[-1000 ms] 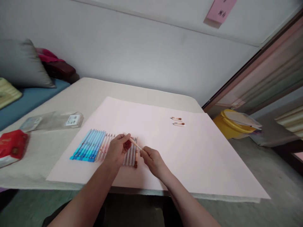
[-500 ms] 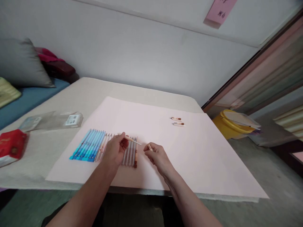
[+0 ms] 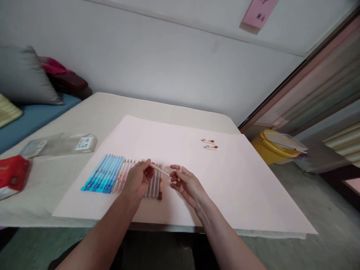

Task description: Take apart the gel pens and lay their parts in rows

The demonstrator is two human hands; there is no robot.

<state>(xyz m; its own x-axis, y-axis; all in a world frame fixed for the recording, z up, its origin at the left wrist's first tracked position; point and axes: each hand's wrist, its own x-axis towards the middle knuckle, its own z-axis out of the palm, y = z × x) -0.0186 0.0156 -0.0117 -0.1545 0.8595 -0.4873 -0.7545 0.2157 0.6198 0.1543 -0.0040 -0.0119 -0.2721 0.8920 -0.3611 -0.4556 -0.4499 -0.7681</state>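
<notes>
My left hand (image 3: pixel 140 178) is closed on a slim cream pen part (image 3: pixel 155 167), pinched between thumb and fingers, its thin white end pointing right. Close by on the right, my right hand (image 3: pixel 185 183) grips a short brown-and-cream pen barrel (image 3: pixel 179 180), held upright with the index finger stretched out to the left. The white end comes up close to the right fingertips; whether they touch I cannot tell. Beneath my left hand lies a row of pens: several blue pens (image 3: pixel 102 174), pale clear-looking pens (image 3: pixel 152 183) partly hidden, and a brown pen (image 3: pixel 160 187) at the right end.
Two groups of pen parts (image 3: pixel 210 146) lie farther back on the pink sheet (image 3: pixel 239 187). A clear plastic package (image 3: pixel 60 144) and a red packet (image 3: pixel 14 176) are on the table at left. A yellow bucket (image 3: pixel 264 148) stands on the floor at right.
My right hand has turned, so the brown-and-cream barrel now shows more fully and upright. Its index finger has straightened. My left hand has shifted slightly right and down with the cream part.
</notes>
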